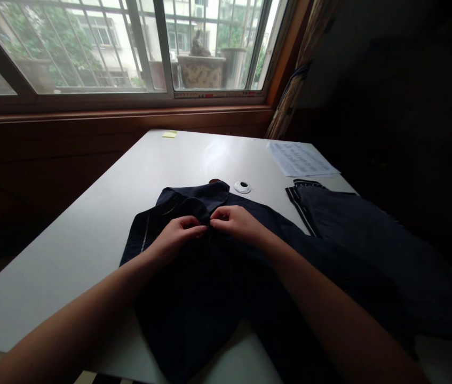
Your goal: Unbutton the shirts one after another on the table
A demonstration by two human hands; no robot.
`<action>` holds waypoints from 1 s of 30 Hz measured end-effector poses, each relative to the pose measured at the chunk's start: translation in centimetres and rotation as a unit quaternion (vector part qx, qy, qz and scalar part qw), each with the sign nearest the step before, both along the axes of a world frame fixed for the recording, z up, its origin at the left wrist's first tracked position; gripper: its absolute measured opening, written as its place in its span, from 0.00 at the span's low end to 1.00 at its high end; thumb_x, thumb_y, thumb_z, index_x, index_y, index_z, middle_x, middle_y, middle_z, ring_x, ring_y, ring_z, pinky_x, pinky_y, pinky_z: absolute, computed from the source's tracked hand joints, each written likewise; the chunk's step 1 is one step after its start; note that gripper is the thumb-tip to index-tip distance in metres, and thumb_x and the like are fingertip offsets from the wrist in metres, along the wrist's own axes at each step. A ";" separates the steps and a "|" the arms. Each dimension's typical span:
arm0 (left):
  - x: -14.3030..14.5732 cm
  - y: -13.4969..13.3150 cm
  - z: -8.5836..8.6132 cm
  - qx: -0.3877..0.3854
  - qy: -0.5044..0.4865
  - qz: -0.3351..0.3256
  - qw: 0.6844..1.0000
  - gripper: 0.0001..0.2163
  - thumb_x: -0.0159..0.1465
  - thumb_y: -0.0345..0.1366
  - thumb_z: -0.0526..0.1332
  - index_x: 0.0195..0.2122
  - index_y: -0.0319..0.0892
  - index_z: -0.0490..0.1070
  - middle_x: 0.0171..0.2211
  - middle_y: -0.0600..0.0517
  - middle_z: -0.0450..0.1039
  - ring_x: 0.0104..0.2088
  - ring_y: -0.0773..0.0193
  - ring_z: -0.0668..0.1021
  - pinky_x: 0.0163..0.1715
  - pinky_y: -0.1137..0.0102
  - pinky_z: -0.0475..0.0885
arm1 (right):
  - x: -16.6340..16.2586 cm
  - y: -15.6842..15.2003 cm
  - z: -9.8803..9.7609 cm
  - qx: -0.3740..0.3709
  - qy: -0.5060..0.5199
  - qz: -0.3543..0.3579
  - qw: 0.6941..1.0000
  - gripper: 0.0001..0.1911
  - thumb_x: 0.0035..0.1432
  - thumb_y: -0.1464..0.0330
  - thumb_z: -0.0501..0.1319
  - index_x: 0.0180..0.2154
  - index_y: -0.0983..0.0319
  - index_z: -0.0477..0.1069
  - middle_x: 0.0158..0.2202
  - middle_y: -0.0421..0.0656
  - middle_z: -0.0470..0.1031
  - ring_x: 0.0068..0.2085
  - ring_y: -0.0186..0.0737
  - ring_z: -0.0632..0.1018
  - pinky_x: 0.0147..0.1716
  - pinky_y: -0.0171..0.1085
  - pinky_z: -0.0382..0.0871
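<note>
A dark navy shirt (193,298) lies spread on the white table (101,213), its collar toward the window. My left hand (177,234) and my right hand (237,221) meet just below the collar. Both have their fingers pinched together on the shirt's front edges, fingertips almost touching. What sits between the fingertips is too small and dark to make out. A second dark garment (354,229) with white-striped trim lies to the right, partly off the table.
A printed sheet of paper (300,158) lies at the far right corner. A white round cable grommet (242,187) sits behind the collar. A yellow sticky note (169,134) lies near the far edge. A window and a wooden sill run along the back.
</note>
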State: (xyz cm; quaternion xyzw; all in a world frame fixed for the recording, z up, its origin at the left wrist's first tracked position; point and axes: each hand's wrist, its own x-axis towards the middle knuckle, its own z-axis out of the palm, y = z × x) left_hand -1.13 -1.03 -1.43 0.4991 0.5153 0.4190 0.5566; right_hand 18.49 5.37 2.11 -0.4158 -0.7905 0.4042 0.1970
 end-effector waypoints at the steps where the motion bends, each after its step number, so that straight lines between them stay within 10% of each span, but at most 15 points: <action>1: 0.0 0.0 0.0 0.002 0.003 0.002 1.000 0.13 0.55 0.45 0.70 0.30 0.40 0.75 0.25 0.55 0.71 0.26 0.67 0.71 0.25 0.74 0.61 | 0.0 -0.1 0.0 -0.004 -0.004 0.000 1.000 0.09 0.56 0.65 0.63 0.34 0.63 0.80 0.27 0.41 0.79 0.29 0.35 0.77 0.27 0.30 0.64; 30: 0.1 -0.4 0.1 0.081 0.055 0.058 0.993 0.12 0.58 0.45 0.68 0.34 0.41 0.77 0.32 0.52 0.77 0.35 0.59 0.76 0.35 0.70 0.68 | -0.6 -0.4 -0.8 -0.293 0.191 -0.063 0.935 0.05 0.49 0.71 0.69 0.31 0.65 0.78 0.26 0.40 0.78 0.30 0.35 0.80 0.34 0.31 0.75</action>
